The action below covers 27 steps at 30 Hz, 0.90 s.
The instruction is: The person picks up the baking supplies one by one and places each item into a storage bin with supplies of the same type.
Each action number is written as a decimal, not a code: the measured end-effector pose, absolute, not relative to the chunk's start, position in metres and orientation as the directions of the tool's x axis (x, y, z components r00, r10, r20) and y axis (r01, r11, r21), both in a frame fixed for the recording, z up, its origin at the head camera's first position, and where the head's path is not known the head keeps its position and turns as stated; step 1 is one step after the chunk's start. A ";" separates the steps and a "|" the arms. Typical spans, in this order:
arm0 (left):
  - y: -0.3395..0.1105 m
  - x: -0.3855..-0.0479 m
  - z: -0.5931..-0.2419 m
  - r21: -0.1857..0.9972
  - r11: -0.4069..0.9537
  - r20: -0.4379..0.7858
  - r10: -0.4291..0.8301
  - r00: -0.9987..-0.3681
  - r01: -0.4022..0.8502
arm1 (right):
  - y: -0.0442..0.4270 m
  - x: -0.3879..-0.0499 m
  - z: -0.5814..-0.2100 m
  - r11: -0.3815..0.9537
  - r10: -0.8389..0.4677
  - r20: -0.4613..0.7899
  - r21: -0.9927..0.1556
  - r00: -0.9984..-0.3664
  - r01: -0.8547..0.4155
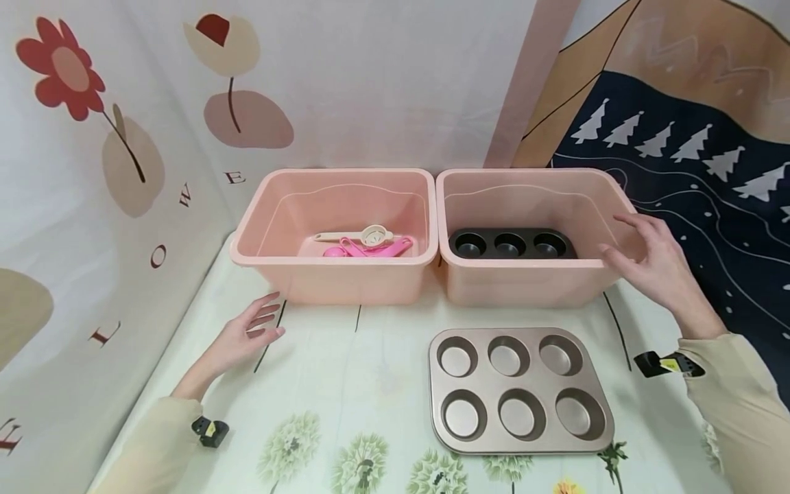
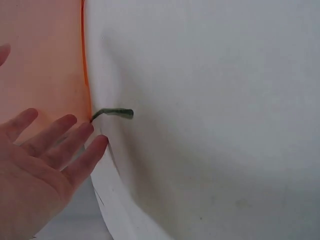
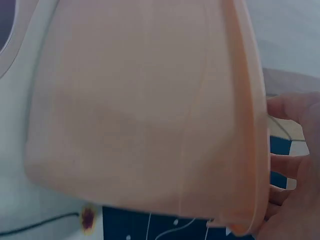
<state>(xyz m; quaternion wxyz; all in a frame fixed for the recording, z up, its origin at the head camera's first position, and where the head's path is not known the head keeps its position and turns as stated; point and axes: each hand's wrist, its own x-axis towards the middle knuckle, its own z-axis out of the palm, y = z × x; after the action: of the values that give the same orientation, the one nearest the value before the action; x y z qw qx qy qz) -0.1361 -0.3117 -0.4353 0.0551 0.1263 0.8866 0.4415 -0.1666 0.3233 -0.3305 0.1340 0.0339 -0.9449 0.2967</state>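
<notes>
1. With right hand (image 1: 657, 264) loosely spread by the rim of the right bin (image 1: 512, 285), apparently holding nothing, place fingers evenly before pressing.
2. With left hand (image 1: 237, 336) empty and relaxed near the left bin (image 1: 352, 283), approach gently.
3. Find both bins side by side beyond the muffin tin (image 1: 484, 385); avoid knocking it.

Back cloth (image 1: 382, 82) off-white w/ red flower print (image 1: 70, 68) far L, tulip (image 1: 222, 51) next to it, stem over mauve blob (image 1: 259, 123). Letters (image 1: 158, 256) F, L, O, W, E run up L side. Pink stripe (image 1: 524, 89) slants R of ctr, then brown hill (image 1: 685, 75), navy area (image 1: 728, 233) w/ white trees (image 1: 654, 143). Tablecloth (image 1: 370, 370) pale grn, dandelions (image 1: 364, 465) along btm, yellow bloom (image 1: 568, 487) cut off.
</notes>
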 end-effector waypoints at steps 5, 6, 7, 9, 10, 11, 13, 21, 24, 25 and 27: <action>-0.305 -0.133 -0.435 0.767 0.608 0.003 0.315 -0.949 0.205 | 0.333 -0.166 -0.333 0.846 0.034 0.261 -0.521 -0.965 -0.111; -0.303 -0.133 -0.435 0.762 0.610 0.008 0.326 -0.945 0.217 | 0.335 -0.166 -0.334 0.848 0.035 0.258 -0.519 -0.966 -0.108; -0.302 -0.133 -0.435 0.759 0.610 0.010 0.336 -0.942 0.225 | 0.337 -0.167 -0.335 0.850 0.036 0.248 -0.518 -0.968 -0.101; -0.298 -0.133 -0.434 0.759 0.604 0.020 0.354 -0.935 0.244 | 0.341 -0.169 -0.336 0.852 0.041 0.227 -0.517 -0.973 -0.084; -0.295 -0.133 -0.434 0.756 0.604 0.023 0.362 -0.932 0.253 | 0.344 -0.170 -0.337 0.853 0.044 0.212 -0.517 -0.976 -0.074; -0.293 -0.133 -0.434 0.753 0.603 0.025 0.372 -0.928 0.262 | 0.346 -0.171 -0.337 0.852 0.047 0.191 -0.520 -0.980 -0.061; -0.288 -0.132 -0.433 0.754 0.599 0.024 0.387 -0.922 0.271 | 0.349 -0.173 -0.339 0.843 0.049 0.143 -0.537 -0.989 -0.036; -0.268 -0.132 -0.434 0.780 0.558 0.007 0.444 -0.896 0.283 | 0.356 -0.178 -0.343 0.790 0.037 0.025 -0.613 -0.999 0.014; -0.260 -0.131 -0.435 0.786 0.545 0.010 0.460 -0.888 0.291 | 0.355 -0.179 -0.344 0.777 0.035 0.023 -0.629 -0.999 0.013; -0.257 -0.131 -0.436 0.789 0.541 0.009 0.467 -0.884 0.293 | 0.355 -0.179 -0.344 0.770 0.034 0.027 -0.639 -0.999 0.009; -0.252 -0.130 -0.436 0.794 0.530 0.009 0.481 -0.877 0.299 | 0.353 -0.179 -0.346 0.753 0.034 0.038 -0.658 -0.999 0.000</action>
<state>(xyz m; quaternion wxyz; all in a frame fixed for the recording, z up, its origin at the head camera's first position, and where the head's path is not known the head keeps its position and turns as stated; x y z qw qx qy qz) -0.1300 -0.2515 -0.4359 0.1062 0.2246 0.8682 0.4296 -0.1794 0.3531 -0.3456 0.0236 -0.0090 -0.9359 0.3514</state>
